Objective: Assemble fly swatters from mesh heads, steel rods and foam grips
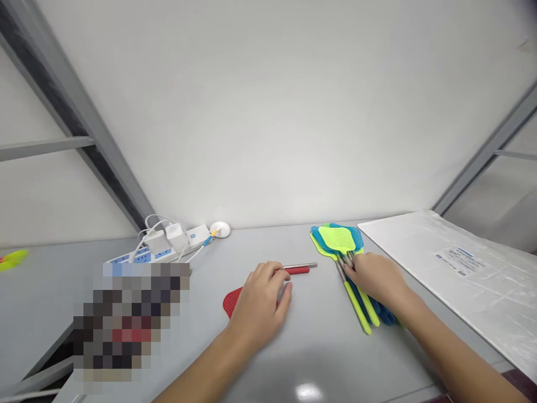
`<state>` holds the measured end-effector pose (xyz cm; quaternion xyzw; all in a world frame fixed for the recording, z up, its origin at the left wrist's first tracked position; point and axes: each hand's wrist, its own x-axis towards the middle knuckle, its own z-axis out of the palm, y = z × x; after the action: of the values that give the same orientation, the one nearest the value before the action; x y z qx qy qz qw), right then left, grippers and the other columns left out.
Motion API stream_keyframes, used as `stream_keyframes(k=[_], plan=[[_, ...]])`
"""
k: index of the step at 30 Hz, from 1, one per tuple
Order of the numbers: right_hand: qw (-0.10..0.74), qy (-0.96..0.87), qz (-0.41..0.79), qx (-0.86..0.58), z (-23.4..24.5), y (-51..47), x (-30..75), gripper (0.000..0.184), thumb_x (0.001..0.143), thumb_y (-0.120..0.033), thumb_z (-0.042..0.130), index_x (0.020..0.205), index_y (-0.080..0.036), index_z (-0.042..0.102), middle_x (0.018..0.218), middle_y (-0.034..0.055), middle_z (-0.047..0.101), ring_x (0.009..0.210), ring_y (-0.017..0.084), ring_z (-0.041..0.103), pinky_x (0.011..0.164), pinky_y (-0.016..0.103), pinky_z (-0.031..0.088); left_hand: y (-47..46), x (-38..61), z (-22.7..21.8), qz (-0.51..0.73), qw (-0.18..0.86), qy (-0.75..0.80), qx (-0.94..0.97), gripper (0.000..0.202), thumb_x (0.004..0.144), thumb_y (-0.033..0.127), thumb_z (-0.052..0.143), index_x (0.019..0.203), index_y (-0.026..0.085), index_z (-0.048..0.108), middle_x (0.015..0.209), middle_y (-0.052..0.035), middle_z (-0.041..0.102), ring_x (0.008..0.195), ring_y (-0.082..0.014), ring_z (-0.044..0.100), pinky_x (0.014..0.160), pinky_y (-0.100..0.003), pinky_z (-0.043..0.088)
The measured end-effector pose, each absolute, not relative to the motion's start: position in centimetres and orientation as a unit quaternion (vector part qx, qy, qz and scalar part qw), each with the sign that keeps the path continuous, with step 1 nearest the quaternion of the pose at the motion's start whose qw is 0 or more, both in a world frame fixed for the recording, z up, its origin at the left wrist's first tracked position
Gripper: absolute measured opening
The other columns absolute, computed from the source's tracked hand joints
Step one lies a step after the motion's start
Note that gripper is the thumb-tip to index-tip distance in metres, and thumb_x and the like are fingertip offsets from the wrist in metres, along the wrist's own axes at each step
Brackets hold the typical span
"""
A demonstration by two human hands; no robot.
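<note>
My left hand [260, 299] lies curled over a red fly swatter [232, 302] on the table. The swatter's mesh head shows left of the hand, and a red handle and a metal rod [308, 265] stick out to the right. My right hand [375, 279] has its fingers closed around the metal shafts of a bunch of fly swatters. Yellow-green heads [337, 239] and blue heads [357, 238] overlap at the far end of this bunch. Yellow-green handles [357, 308] and dark blue handles [386, 314] point towards me, partly hidden by my right hand.
White chargers [178, 237] and cables sit on a power strip [142, 256] at the back left, beside a round white disc [220, 229]. A blurred-out area [130, 319] covers the left front. A white wrapped panel [478, 274] lies along the right. A wall stands behind.
</note>
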<state>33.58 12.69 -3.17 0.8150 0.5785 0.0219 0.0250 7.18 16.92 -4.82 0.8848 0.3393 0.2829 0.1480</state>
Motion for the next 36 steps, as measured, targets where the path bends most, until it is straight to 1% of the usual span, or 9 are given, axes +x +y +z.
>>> stream_keyframes(k=[4, 8, 12, 15, 18, 22, 25, 30, 36], plan=[[0.052, 0.583, 0.027, 0.81, -3.7, 13.5, 33.5, 0.038, 0.095, -0.035, 0.042, 0.067, -0.018, 0.062, 0.068, 0.0122, 0.065, 0.067, 0.028, 0.066, 0.056, 0.033, 0.036, 17.2, 7.1, -5.1, 0.244, 0.103, 0.344, 0.901, 0.019, 0.097, 0.021, 0.043, 0.095, 0.02, 0.062, 0.101, -0.007, 0.061, 0.09, -0.0227, 0.054, 0.077, -0.04, 0.048], [0.053, 0.574, 0.043, 0.816, -3.5, 13.0, 33.7, 0.038, 0.096, -0.041, 0.041, 0.071, -0.02, 0.06, 0.071, 0.0101, 0.065, 0.068, 0.028, 0.065, 0.053, 0.033, 0.033, 17.6, 6.8, -5.2, 0.218, 0.045, 0.352, 0.909, 0.02, 0.097, 0.022, 0.042, 0.094, 0.02, 0.062, 0.1, -0.0078, 0.061, 0.089, -0.0229, 0.055, 0.073, -0.039, 0.048], [0.007, 0.612, 0.095, 0.785, -2.2, 13.3, 32.6, 0.039, 0.099, -0.04, 0.036, 0.078, -0.019, 0.06, 0.072, 0.0085, 0.063, 0.064, 0.026, 0.061, 0.054, 0.034, 0.033, 17.5, 6.6, -5.1, 0.199, 0.018, 0.351, 0.915, 0.023, 0.098, 0.023, 0.041, 0.087, 0.019, 0.062, 0.091, -0.0078, 0.06, 0.086, -0.0231, 0.055, 0.069, -0.037, 0.046], [-0.029, 0.707, 0.087, 0.701, -1.8, 14.9, 30.6, 0.037, 0.1, -0.033, 0.037, 0.081, -0.019, 0.065, 0.08, 0.008, 0.064, 0.072, 0.024, 0.062, 0.063, 0.034, 0.038, 17.2, 6.8, -5.1, 0.193, 0.014, 0.346, 0.918, 0.025, 0.098, 0.024, 0.042, 0.083, 0.018, 0.061, 0.086, -0.0079, 0.059, 0.083, -0.023, 0.055, 0.067, -0.037, 0.045], [-0.02, 0.781, 0.036, 0.624, -2.6, 16.9, 28.3, 0.025, 0.098, -0.034, 0.046, 0.094, -0.022, 0.069, 0.093, 0.0061, 0.066, 0.088, 0.022, 0.063, 0.074, 0.032, 0.041, 16.9, 7.0, -5.3, 0.187, 0.008, 0.334, 0.924, 0.024, 0.097, 0.027, 0.045, 0.082, 0.018, 0.062, 0.088, -0.0086, 0.06, 0.085, -0.024, 0.056, 0.068, -0.037, 0.045], [-0.015, 0.823, -0.011, 0.567, -4.4, 18.2, 26.9, 0.018, 0.095, -0.031, 0.052, 0.106, -0.022, 0.065, 0.101, 0.0058, 0.066, 0.096, 0.022, 0.062, 0.08, 0.032, 0.042, 16.5, 7.3, -6.2, 0.179, 0.002, 0.318, 0.931, 0.021, 0.095, 0.031, 0.049, 0.084, 0.018, 0.063, 0.087, -0.0073, 0.063, 0.088, -0.0254, 0.057, 0.071, -0.039, 0.045], [-0.018, 0.82, -0.027, 0.571, -5.1, 17.9, 27.1, 0.016, 0.095, -0.029, 0.049, 0.094, -0.019, 0.062, 0.095, 0.0076, 0.066, 0.088, 0.023, 0.061, 0.074, 0.033, 0.042, 16.4, 7.6, -7.0, 0.168, 0.005, 0.307, 0.937, 0.02, 0.094, 0.032, 0.05, 0.086, 0.019, 0.062, 0.083, -0.0049, 0.064, 0.085, -0.0243, 0.058, 0.066, -0.038, 0.044], [0.027, 0.78, -0.12, 0.614, -5.0, 15.9, 27.7, 0.021, 0.089, -0.034, 0.05, 0.073, -0.023, 0.046, 0.073, 0.0034, 0.062, 0.067, 0.021, 0.056, 0.058, 0.031, 0.032, 17.1, 7.8, -7.7, 0.16, 0.013, 0.293, 0.943, 0.025, 0.097, 0.034, 0.045, 0.085, 0.019, 0.061, 0.082, -0.0033, 0.064, 0.083, -0.0217, 0.058, 0.065, -0.036, 0.042], [0.021, 0.784, -0.15, 0.602, -5.1, 14.5, 26.4, 0.023, 0.088, -0.026, 0.043, 0.065, -0.024, 0.04, 0.063, 0.0026, 0.061, 0.062, 0.02, 0.051, 0.062, 0.032, 0.029, 17.9, 7.4, -7.3, 0.162, 0.042, 0.288, 0.943, 0.028, 0.099, 0.039, 0.044, 0.093, 0.019, 0.062, 0.088, -0.0029, 0.065, 0.088, -0.0215, 0.057, 0.071, -0.035, 0.042]])
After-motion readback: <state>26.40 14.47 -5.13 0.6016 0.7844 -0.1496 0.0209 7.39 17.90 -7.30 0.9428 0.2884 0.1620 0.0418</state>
